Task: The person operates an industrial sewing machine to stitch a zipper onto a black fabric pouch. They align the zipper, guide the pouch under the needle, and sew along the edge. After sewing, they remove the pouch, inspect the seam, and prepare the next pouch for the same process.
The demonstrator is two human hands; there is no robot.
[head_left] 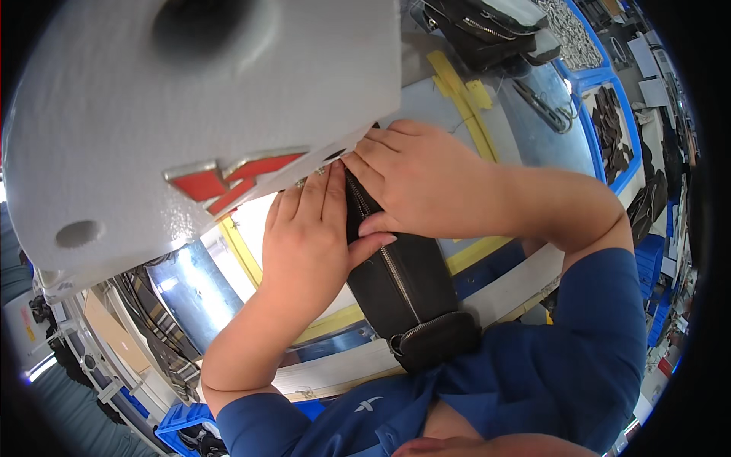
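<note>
A long black bag piece (422, 266) with a metal zipper (402, 283) runs from my body up beneath a large white machine head (304, 68). My left hand (304, 236) lies on its left edge, fingers stretched forward and thumb reaching toward the zipper. On the other side, my right hand (426, 179) rests on the piece with its fingers extended under the machine's edge and its thumb beside the zipper. Both sets of fingertips are close together, and the machine partly hides what they touch. A small black zipped pouch end (438, 340) sits against my shirt.
Yellow tape strips (466, 103) mark the work surface. Scissors (544, 107) lie at the right, below a dark zipped bag (487, 30). Blue trays hold small metal parts (571, 34) and dark brown pieces (609, 126). A blue crate (186, 426) stands at lower left.
</note>
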